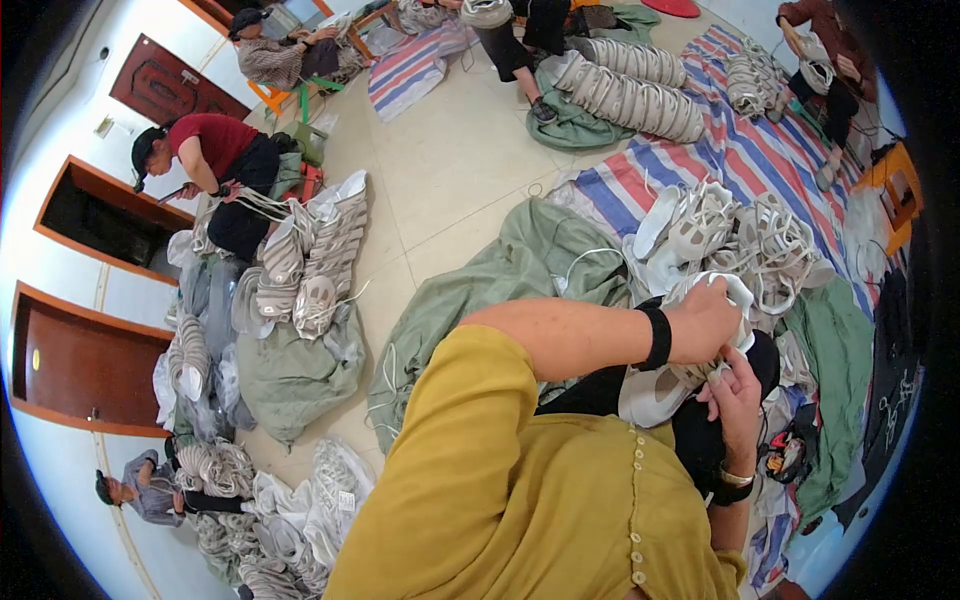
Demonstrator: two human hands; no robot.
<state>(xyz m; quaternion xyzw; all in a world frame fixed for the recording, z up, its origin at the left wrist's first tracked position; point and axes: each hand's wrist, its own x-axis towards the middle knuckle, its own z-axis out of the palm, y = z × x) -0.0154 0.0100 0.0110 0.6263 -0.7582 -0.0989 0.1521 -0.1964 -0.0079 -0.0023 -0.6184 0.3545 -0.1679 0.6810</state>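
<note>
Frame right: my left hand (pixel 704 322) and right hand (pixel 733 388) pinching beige-and-white fabric shoe (pixel 743 302); probably handling light, soft, gripping best by collar (pixel 738 285).

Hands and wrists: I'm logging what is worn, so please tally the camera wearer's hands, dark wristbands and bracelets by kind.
Hands: 2 (left hand, right hand)
Dark wristbands: 2 (left band, right band)
Gold-toned bracelet: 1
Total: 5
</note>
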